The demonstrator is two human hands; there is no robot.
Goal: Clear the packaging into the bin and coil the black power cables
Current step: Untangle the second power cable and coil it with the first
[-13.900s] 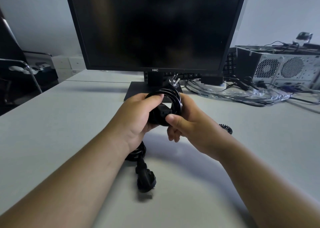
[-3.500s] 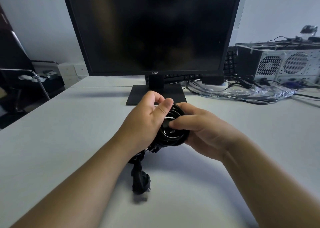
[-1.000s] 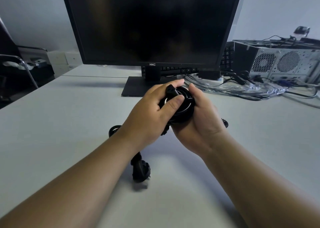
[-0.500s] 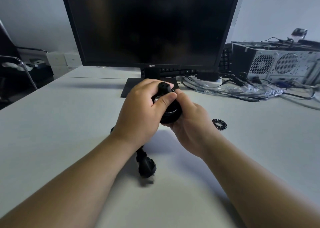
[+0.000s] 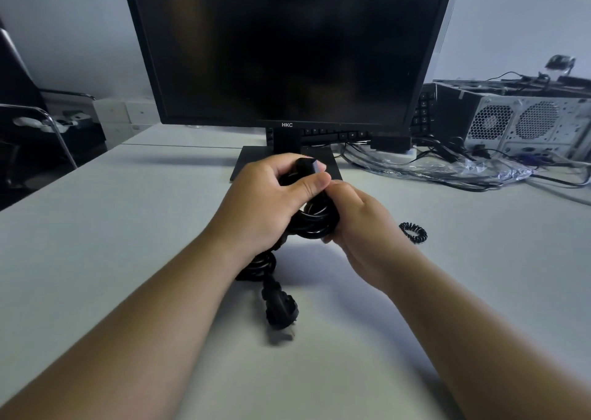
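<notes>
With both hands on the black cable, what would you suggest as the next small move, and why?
Probably grip the cable coil with the left hand alone and reach the right hand for the spiral tie: the coil looks wound, and the tie lies loose on the table nearby.

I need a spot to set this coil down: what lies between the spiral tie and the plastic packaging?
Nothing: the head view shows bare table between the spiral tie and the plastic packaging.

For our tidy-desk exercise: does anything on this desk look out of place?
Yes. Clear plastic packaging lies among loose cables beside the computer case, not binned. A small black spiral band lies stray near the right hand.
</notes>
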